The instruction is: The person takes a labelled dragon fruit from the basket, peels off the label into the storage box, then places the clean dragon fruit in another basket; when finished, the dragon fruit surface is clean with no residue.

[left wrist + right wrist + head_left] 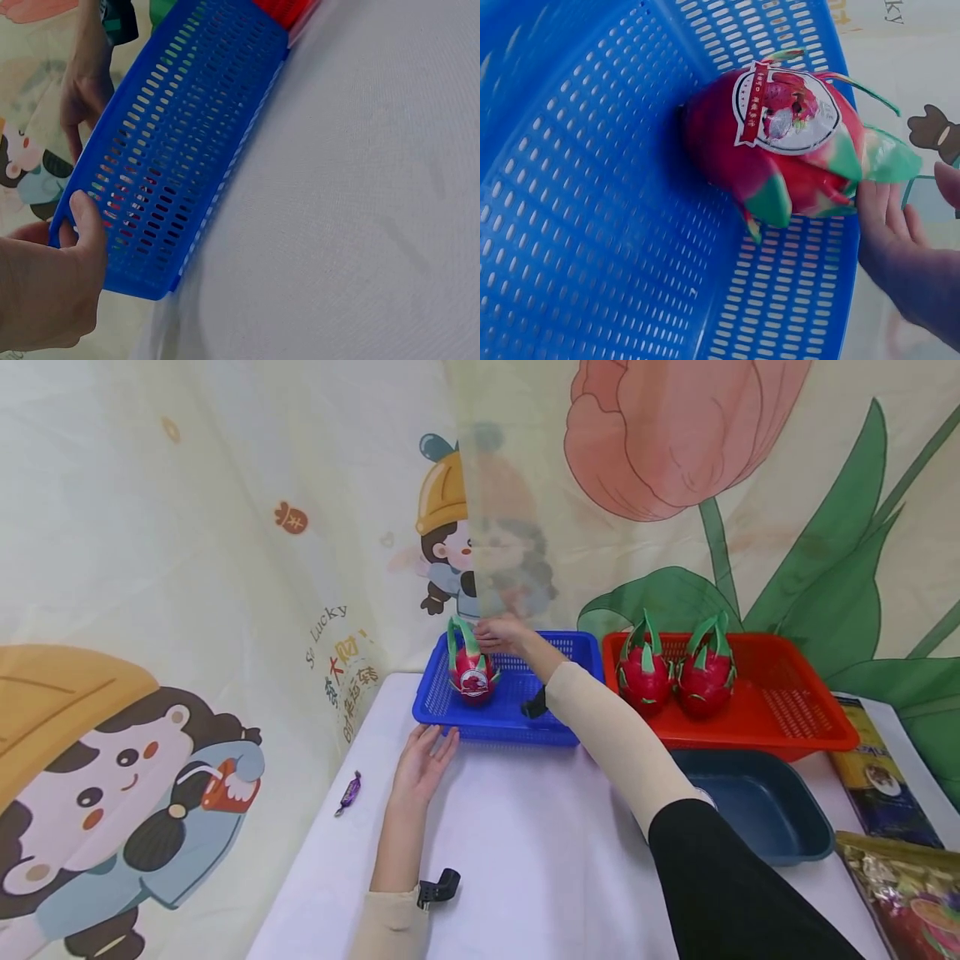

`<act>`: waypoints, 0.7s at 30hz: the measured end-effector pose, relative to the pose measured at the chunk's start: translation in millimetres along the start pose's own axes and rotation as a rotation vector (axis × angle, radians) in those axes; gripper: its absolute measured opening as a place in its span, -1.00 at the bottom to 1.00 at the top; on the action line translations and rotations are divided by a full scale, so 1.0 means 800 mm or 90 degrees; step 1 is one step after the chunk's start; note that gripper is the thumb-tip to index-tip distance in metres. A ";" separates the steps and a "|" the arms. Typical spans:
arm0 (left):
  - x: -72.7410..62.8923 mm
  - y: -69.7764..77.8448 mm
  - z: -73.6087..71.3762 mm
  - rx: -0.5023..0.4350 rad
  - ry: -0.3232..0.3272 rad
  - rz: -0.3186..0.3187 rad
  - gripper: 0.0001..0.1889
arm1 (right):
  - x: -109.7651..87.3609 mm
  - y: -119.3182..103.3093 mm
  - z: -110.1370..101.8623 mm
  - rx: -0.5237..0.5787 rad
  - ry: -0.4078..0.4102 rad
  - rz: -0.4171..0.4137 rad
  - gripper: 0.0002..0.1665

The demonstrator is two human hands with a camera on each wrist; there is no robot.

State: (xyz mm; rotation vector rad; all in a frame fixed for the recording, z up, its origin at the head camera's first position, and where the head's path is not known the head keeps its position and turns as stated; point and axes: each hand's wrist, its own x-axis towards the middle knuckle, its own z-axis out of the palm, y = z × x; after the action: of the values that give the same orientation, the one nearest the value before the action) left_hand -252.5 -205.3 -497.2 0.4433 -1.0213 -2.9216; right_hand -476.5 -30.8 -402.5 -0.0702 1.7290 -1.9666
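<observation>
A red dragon fruit (pixel 472 677) with green leaves and a round label sits at the left end of the blue basket (pixel 517 727). Beside its leafy top is my right hand (pixel 504 635), fingers fairly straight and thumb apart; in the right wrist view, the fingertips are at the leaves of the dragon fruit (pixel 780 142). At the basket's front left corner is my left hand (pixel 423 764). The left wrist view has this left hand (pixel 56 277) gripping the rim of the blue basket (pixel 172 142), one digit outside and others behind the rim.
Two more dragon fruits (pixel 675 677) stand in a red basket (pixel 787 727) at right. Nearer lie a dark blue tub (pixel 765 810), partly hidden by my right arm, and two packets, one yellow and blue (pixel 888 777), one gold (pixel 911 893). A purple wrapped candy (pixel 348 793) lies at left.
</observation>
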 end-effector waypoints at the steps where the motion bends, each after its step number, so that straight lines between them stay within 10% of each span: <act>1: 0.000 0.000 0.000 0.002 -0.001 0.000 -0.44 | -0.002 0.000 -0.002 -0.004 0.012 -0.001 -0.25; 8: 0.000 0.001 0.001 0.018 -0.002 0.001 -0.45 | -0.016 0.008 -0.028 0.023 0.105 0.032 -0.30; 21: -0.001 -0.004 0.001 -0.020 0.004 -0.014 -0.75 | -0.068 -0.015 -0.059 0.050 0.048 0.002 -0.40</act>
State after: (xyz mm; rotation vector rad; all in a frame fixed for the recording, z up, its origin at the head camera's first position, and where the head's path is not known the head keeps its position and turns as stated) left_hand -252.0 -202.3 -498.0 0.4652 -0.9749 -2.9494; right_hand -450.5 34.8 -384.4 0.0352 1.6952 -2.0577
